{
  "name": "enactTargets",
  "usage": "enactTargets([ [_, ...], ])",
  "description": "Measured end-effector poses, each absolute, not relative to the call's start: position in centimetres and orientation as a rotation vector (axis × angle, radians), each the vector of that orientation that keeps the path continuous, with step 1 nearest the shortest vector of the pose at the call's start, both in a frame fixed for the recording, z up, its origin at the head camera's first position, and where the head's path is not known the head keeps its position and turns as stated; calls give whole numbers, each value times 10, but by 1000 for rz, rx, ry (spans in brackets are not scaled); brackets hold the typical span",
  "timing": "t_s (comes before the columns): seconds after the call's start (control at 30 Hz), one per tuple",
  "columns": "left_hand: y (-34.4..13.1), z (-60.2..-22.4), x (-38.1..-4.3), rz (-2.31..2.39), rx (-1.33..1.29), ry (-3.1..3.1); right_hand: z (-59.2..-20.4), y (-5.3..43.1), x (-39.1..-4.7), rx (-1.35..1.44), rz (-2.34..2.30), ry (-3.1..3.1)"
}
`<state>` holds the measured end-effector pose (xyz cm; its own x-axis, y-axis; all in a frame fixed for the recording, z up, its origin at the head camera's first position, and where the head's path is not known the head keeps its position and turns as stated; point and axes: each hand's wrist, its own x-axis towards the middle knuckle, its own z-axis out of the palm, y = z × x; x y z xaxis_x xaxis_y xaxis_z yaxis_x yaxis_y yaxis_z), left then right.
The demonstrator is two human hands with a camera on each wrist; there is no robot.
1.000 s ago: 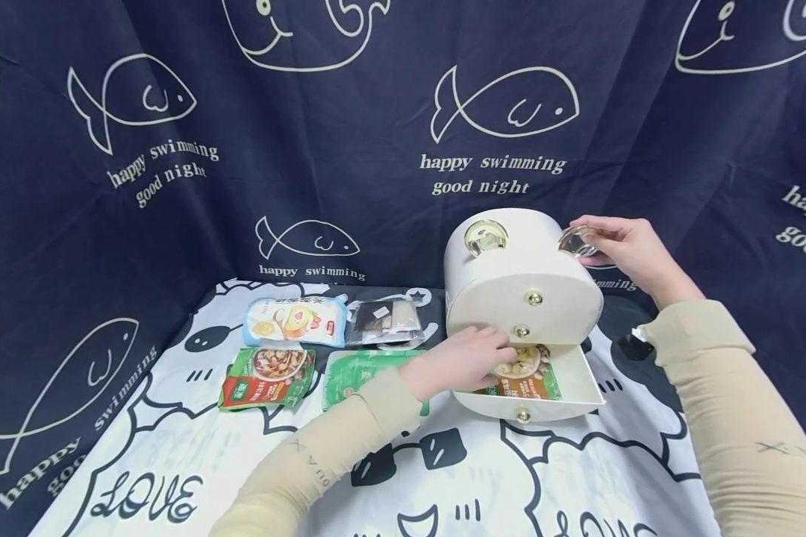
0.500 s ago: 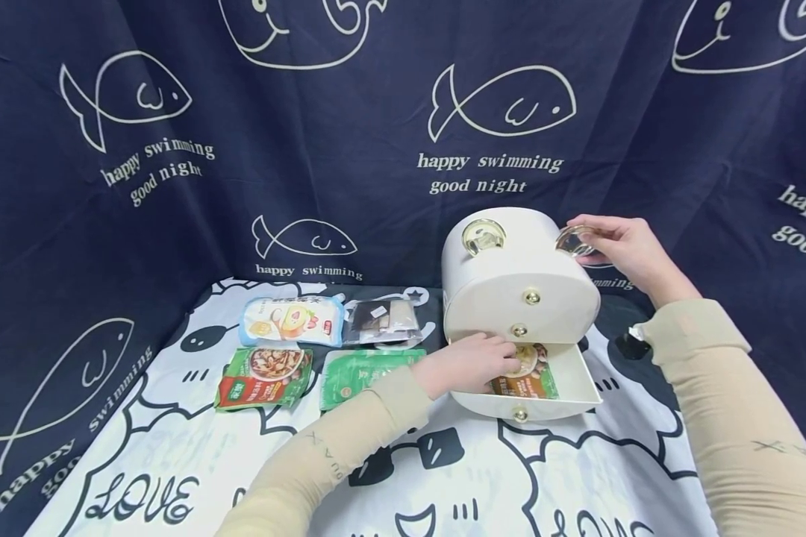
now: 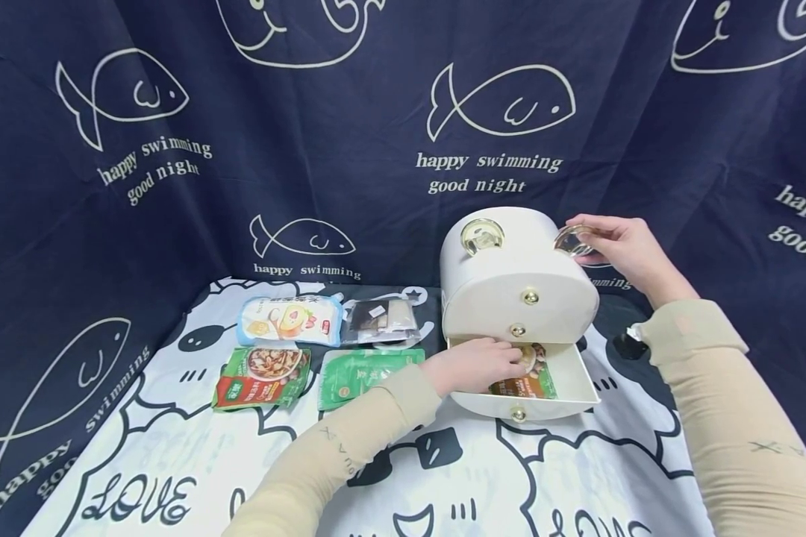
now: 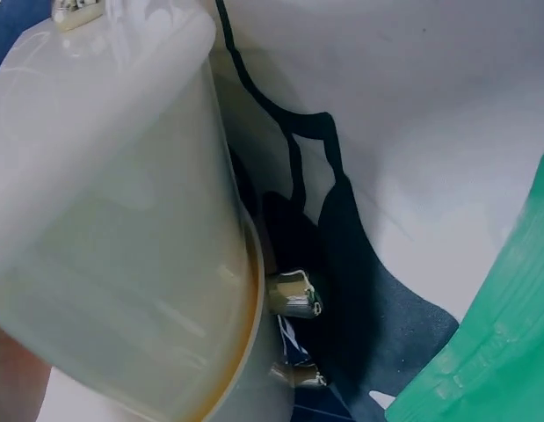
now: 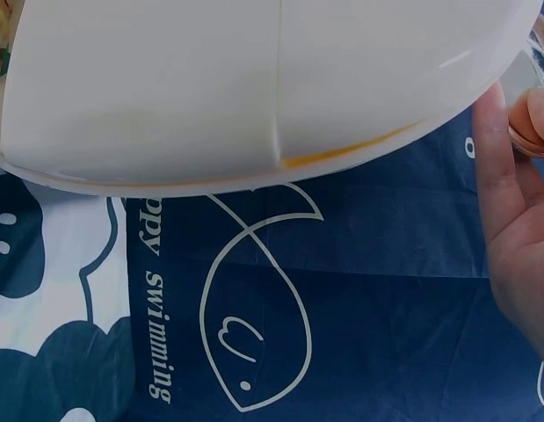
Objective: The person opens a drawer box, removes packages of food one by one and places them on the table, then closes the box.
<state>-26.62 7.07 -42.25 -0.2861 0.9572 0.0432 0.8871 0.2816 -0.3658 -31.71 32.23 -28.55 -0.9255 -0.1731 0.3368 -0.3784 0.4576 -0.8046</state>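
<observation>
A white rounded drawer box (image 3: 504,242) stands upright at the right, with gold knobs and two round gold ears on top. Its bottom drawer (image 3: 580,384) is pulled out. My left hand (image 3: 475,364) is inside that drawer, palm down, its fingers reaching over a brown-and-green food packet (image 3: 522,384). Part of the packet is under the fingers. Pinched between the thumb and fingers of my right hand (image 3: 628,250) is the box's right gold ear (image 3: 573,240). In the right wrist view, the right hand (image 5: 522,229) shows beside the box's white side (image 5: 254,97).
Left of the box lie a green packet (image 3: 356,377), a red-and-green food pouch (image 3: 263,378), a blue-and-white packet (image 3: 289,321) and a clear bag with dark contents (image 3: 383,322). A dark blue curtain (image 3: 349,149) hangs behind. A patterned cloth (image 3: 188,440) covers the table.
My left hand has shifted right, further into the drawer, and its fingers lie flatter. The right hand keeps its grip on the gold ear. The view has drifted slightly.
</observation>
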Motion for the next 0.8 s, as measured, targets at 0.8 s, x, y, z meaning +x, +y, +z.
enactTargets([
  [0.8, 83, -434, -273, 423, -1749, -2446, -285, 322, -323, 457, 1467, -2495],
])
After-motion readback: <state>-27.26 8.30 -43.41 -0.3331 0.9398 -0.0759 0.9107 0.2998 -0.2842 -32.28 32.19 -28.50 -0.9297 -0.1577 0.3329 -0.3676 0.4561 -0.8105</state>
